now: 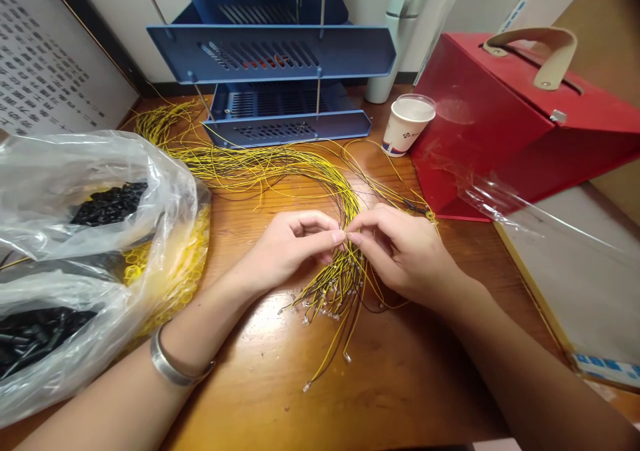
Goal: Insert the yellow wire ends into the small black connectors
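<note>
A long bundle of thin yellow and black wires (280, 161) runs across the wooden table and bends toward me, its near ends carrying small clear tips (330, 301). Above those ends, my left hand (300, 241) pinches with thumb and forefinger. My right hand (395, 244) pinches as well, its fingertips meeting those of the left. Whatever sits between the fingertips is too small to make out. Beside my right hand's knuckles lies a separate group of wires with black ends (415, 205).
Clear plastic bags (175, 191) with black pieces and yellow wire stand at the left. Behind the wires is a blue tiered tray (280, 54). A paper cup (407, 127), a pale green bottle (393, 51) and a red box (505, 131) stand at the back right.
</note>
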{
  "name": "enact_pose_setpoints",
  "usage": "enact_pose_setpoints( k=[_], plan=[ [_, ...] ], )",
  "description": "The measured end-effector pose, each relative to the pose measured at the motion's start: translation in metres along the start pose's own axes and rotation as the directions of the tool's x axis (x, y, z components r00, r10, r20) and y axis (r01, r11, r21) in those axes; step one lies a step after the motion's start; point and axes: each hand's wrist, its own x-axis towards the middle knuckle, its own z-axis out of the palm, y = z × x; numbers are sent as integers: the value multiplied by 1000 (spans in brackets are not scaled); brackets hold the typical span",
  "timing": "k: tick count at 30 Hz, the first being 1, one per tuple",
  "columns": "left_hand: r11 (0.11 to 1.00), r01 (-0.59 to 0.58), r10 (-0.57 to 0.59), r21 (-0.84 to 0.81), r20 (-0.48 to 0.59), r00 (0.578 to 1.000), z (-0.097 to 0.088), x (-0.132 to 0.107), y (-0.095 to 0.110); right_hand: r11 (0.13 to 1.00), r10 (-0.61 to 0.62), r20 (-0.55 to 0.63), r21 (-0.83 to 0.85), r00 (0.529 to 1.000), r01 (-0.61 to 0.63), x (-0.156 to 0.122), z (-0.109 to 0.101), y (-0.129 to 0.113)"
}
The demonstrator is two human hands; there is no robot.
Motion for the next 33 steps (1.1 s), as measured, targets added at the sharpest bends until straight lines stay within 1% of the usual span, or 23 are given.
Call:
enact_pose_setpoints(
  k=[5,14,33],
  plan=[
    [1000,-6,6,-17,8,1000,0,0,0,1000,14,35,-17,999,-14,1,-1,1],
    [998,-19,20,-52,5,1000,1,0,-1,999,22,57,-41,998,-19,1,-4,-3],
    [998,-30,30,-47,-1,1000,1,0,-2,1000,6,52,-30,999,-5,1,-3,-1]
  ],
)
